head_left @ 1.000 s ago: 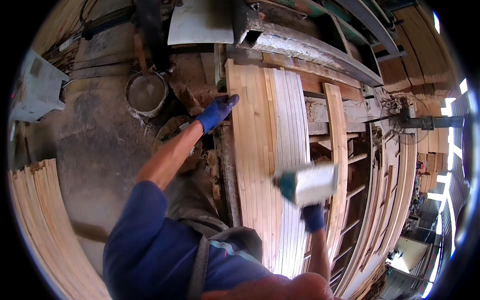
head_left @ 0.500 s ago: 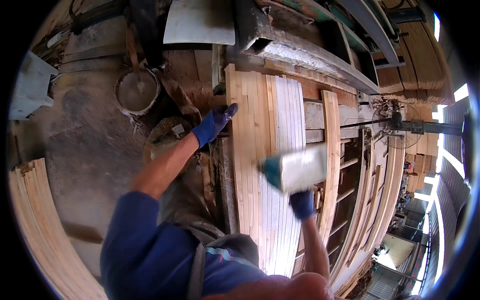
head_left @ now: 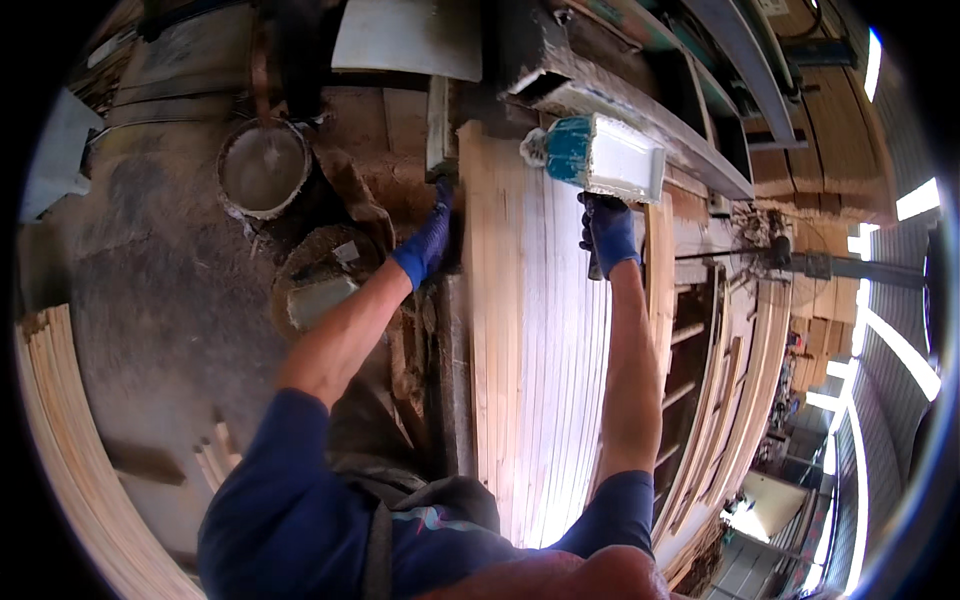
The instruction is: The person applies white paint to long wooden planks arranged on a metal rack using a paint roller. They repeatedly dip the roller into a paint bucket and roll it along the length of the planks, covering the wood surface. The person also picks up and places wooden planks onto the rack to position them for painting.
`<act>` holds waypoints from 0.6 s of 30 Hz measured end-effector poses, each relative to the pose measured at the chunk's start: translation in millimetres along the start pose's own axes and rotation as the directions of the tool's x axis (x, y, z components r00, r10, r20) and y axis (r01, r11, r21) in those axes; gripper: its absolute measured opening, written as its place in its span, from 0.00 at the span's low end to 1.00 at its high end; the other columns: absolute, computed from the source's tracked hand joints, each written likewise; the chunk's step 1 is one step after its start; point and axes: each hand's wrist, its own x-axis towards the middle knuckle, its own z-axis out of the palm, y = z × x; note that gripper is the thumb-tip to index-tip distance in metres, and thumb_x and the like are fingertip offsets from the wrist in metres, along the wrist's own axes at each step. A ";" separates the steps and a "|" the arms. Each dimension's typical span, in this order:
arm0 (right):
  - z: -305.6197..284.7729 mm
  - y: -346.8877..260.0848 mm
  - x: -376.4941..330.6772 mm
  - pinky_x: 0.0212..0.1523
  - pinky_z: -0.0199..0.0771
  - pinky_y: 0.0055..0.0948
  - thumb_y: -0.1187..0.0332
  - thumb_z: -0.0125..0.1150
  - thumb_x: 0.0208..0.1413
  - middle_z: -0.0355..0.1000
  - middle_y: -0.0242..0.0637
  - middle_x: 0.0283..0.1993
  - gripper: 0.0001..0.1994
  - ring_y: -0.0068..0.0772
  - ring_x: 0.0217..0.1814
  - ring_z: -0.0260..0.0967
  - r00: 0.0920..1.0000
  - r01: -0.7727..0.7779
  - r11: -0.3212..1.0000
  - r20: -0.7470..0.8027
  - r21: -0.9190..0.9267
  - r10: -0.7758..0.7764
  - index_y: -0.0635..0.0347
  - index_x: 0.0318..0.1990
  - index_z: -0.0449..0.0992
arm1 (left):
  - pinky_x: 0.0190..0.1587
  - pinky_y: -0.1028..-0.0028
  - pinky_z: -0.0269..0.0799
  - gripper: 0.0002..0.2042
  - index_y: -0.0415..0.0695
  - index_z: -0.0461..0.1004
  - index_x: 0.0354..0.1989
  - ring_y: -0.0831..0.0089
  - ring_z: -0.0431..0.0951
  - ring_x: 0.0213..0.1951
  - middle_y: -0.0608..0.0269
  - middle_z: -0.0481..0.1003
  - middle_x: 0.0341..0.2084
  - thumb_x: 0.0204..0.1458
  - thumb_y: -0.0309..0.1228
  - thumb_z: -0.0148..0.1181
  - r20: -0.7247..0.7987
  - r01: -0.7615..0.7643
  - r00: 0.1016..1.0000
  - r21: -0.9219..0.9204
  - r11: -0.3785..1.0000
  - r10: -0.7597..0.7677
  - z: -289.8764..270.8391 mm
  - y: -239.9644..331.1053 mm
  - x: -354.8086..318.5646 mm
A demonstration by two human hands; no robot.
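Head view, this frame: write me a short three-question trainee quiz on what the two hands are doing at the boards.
1. True or false: the right hand holds up a white rectangular block with a teal end over the far end of the row of pale boards.
2. Where is the left hand? A) on the round bucket B) at the left edge of the boards C) on the block
3. Fill in: both hands wear ____ gloves.

Key: 1 true; 2 B; 3 blue.
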 end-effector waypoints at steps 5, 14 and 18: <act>-51.3 32.3 -49.5 0.09 0.63 0.28 0.60 0.57 0.60 0.65 0.31 0.15 0.15 0.23 0.08 0.59 0.993 -0.024 0.980 -0.120 -0.196 0.000 0.58 0.25 0.75 | 0.57 0.61 0.69 0.47 0.42 0.70 0.60 0.59 0.75 0.51 0.54 0.75 0.53 0.49 0.75 0.39 0.077 0.047 0.996 -0.078 0.996 -0.041 16.7 4.4 -9.1; -23.3 9.2 31.1 0.14 0.68 0.29 0.59 0.59 0.59 0.63 0.26 0.17 0.12 0.23 0.13 0.61 0.986 -0.026 0.999 -0.165 -0.032 0.020 0.58 0.34 0.77 | 0.56 0.51 0.72 0.36 0.41 0.63 0.63 0.55 0.75 0.53 0.49 0.72 0.55 0.60 0.61 0.43 0.367 0.084 0.930 -0.139 0.987 -0.027 -8.9 -23.7 50.5; -26.3 14.1 34.0 0.15 0.67 0.27 0.58 0.57 0.60 0.61 0.25 0.17 0.12 0.21 0.13 0.60 0.997 -0.022 0.999 -0.080 0.036 0.024 0.58 0.35 0.78 | 0.55 0.51 0.73 0.31 0.40 0.63 0.63 0.55 0.77 0.51 0.48 0.73 0.53 0.63 0.54 0.43 0.470 0.089 0.881 -0.059 0.994 -0.051 -30.6 -38.6 76.6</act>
